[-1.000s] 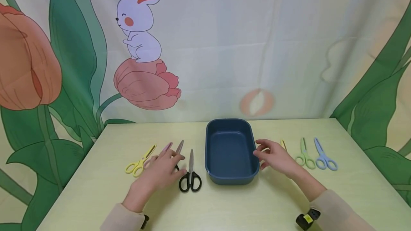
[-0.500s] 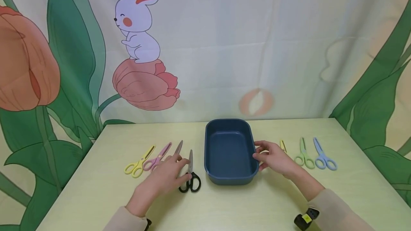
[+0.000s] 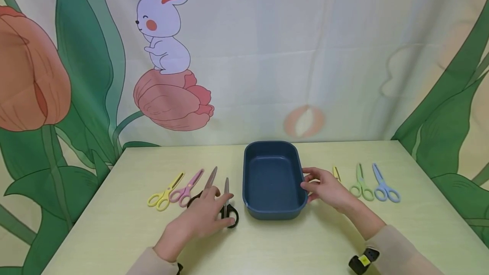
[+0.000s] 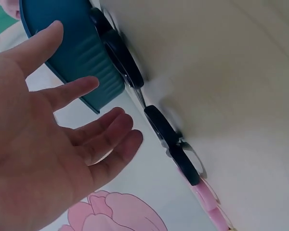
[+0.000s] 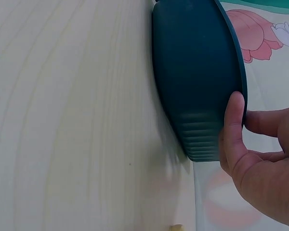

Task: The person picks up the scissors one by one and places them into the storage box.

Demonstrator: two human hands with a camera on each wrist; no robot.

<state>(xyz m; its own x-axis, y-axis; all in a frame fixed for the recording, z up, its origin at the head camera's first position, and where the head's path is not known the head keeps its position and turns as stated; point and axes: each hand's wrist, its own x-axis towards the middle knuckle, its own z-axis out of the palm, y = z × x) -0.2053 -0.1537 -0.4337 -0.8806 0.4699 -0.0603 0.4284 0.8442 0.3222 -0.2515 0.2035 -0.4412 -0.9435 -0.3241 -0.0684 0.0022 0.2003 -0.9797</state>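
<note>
Pale table (image 3: 305, 241), tray (image 3: 272, 211), pastel scissors (image 3: 374, 186)

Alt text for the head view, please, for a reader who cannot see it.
A person's right hand grips the rim of an empty dark blue tray on a pale table, while the left hand rests open on black scissors. Coloured scissors lie on both sides.

Light is bright, even and soft. In the head view everything is sharp, with only faint shadows under the tray (image 3: 272, 213) and the forearms on the pale surface (image 3: 305, 245). The left wrist view is blurry: the left hand (image 4: 43, 144) close up and soft, the black scissors (image 4: 173, 144) smeared. The right wrist view is clearer, with slight blur below the tray.
</note>
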